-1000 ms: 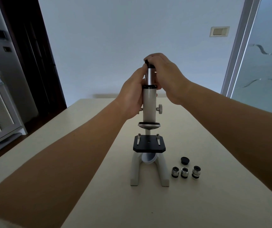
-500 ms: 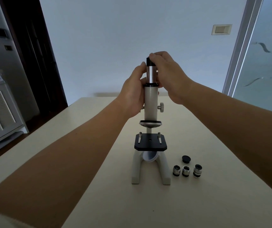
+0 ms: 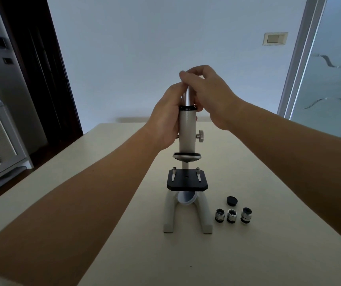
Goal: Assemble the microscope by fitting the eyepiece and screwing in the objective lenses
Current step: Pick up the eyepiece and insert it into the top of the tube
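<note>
I am on the eyepiece step: my right hand (image 3: 208,93) has its fingers pinched over the top of the silver eyepiece tube (image 3: 190,97) on the one upright microscope (image 3: 187,141), my left hand (image 3: 168,120) wrapped round its body. Next, I judge, comes threading in the three objective lenses (image 3: 231,215) standing beside its foot on the surface (image 3: 268,244), near one black cap (image 3: 232,200).

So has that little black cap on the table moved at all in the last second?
No. The black cap sits just behind the row of three objective lenses, right of the microscope foot, as it did before; only the camera shifted.
</note>
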Demonstrator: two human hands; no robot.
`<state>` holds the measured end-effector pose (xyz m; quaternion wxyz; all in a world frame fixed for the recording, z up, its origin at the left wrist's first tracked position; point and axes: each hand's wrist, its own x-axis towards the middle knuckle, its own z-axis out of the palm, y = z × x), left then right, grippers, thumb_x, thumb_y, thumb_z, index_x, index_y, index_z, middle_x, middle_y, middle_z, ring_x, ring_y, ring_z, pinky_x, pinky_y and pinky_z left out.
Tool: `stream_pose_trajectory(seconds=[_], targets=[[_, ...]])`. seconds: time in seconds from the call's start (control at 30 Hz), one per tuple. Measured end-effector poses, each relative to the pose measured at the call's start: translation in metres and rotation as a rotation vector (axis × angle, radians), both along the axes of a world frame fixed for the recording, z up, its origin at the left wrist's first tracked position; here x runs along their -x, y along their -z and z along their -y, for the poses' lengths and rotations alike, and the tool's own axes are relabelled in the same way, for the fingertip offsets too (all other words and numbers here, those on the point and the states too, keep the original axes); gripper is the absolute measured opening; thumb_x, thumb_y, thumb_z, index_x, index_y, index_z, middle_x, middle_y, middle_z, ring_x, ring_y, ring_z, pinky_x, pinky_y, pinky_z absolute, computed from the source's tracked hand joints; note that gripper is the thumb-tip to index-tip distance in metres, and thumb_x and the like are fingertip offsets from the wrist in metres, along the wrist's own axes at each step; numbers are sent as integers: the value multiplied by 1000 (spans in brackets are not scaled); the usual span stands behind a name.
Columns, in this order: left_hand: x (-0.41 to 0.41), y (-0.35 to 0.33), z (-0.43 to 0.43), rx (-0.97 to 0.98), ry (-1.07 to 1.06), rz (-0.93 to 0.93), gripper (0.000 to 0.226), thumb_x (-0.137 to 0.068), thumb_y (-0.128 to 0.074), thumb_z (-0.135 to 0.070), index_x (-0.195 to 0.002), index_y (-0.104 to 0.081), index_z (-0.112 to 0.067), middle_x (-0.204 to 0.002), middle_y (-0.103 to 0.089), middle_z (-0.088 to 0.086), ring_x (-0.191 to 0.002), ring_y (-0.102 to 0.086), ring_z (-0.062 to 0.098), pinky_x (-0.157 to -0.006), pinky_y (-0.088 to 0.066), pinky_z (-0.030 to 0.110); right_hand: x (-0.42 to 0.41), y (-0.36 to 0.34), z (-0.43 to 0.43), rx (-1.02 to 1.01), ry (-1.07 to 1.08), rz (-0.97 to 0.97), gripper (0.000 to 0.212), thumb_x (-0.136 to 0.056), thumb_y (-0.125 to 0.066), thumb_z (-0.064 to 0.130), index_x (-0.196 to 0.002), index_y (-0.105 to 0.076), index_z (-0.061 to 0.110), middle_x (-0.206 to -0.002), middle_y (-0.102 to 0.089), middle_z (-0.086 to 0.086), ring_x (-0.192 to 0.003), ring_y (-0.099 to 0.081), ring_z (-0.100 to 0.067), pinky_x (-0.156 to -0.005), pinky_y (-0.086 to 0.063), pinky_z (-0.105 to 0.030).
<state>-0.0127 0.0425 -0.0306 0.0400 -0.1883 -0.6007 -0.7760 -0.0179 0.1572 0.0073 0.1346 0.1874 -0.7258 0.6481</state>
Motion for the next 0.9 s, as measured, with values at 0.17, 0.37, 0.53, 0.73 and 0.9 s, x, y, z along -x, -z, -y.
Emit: stream_pose_trajectory(seconds=[0.17,0.37,0.53,0.73,0.9], targets=[[4,0,2,-40,13,47,35,-96,-53,-45,-82,-78,-25,-90,-72,6,-90,-64,25,-86,-48,42,1,-1,2,11,-5,8,15,-95,-53,34,-102,-62,24,-88,-64,8,-74,-62,-12,-59,-44,-26],[5,1,1,-41,13,25,36,-97,-52,-44,-82,-79,-26,-89,-75,3,-91,-67,24,-84,-49,40,1,-1,0,32,-30,10,22,-93,-49,30,-98,-70,24,-82,-64,6,-71,-63,-14,-51,-47,-21],[0,0,-1,-16,-4,3,39,-98,-52,-42,-121,-61,-12,-95,-72,6,-90,-66,23,-79,-50,39,1,1,-2,23,-27,19,23,-92,-59,43,-100,-60,21,-84,-65,5,-61,-63,-8,-48,-46,-20],[-3,-3,0,14,-33,14,47,-97,-55,-40,-129,-57,-7,-91,-71,6,-76,-67,20,-83,-52,40,1,4,-1,3,18,-14,19,-93,-61,40,-103,-58,25,-89,-65,1,-62,-62,-8,-46,-45,-18],[0,-2,3,37,-42,42,32,-94,-55,-46,-93,-76,-22,-90,-76,5,-93,-71,25,-101,-49,47,-1,5,0,-6,18,-22,17,-96,-50,35,-99,-64,25,-89,-63,8,-77,-61,-11,-58,-44,-23]])
